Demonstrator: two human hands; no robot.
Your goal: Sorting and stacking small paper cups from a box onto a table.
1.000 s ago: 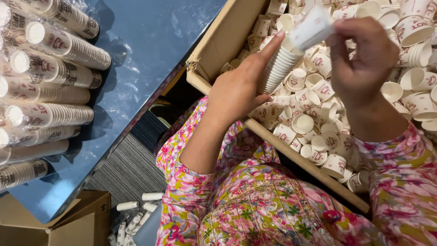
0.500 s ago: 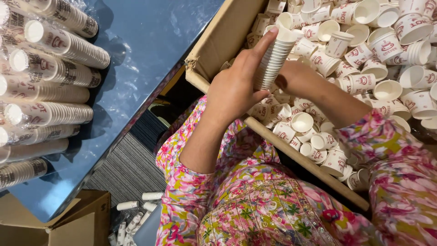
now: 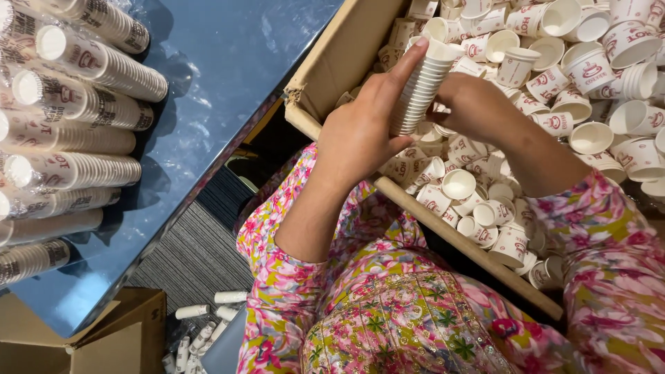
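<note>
Over the open cardboard box (image 3: 332,66), as the head camera shows it, the left hand (image 3: 360,135) is clamped around a nested stack of white paper cups (image 3: 422,86), thumb on the near side and index finger stretched up along the stack to its rim. The stack stands nearly upright, tilted a little to the right, above the box's near left corner. The right hand (image 3: 474,104) is just beside the stack on its right, fingers curled toward its lower end; whether they grip it or only touch it cannot be told, since the stack hides the fingertips. Both forearms come out of floral pink-and-yellow sleeves (image 3: 277,277).

Below the hands the box is filled with loose paper cups (image 3: 589,69), white with red print, lying at all angles, some mouth up. To the left a blue worktop (image 3: 228,83) carries long sleeves of stacked cups (image 3: 90,104) laid on their sides in clear wrap, side by side along its left edge. Lower left, on the floor, stands a second cardboard box (image 3: 104,339), with small white rolls (image 3: 208,318) scattered just beside it.
</note>
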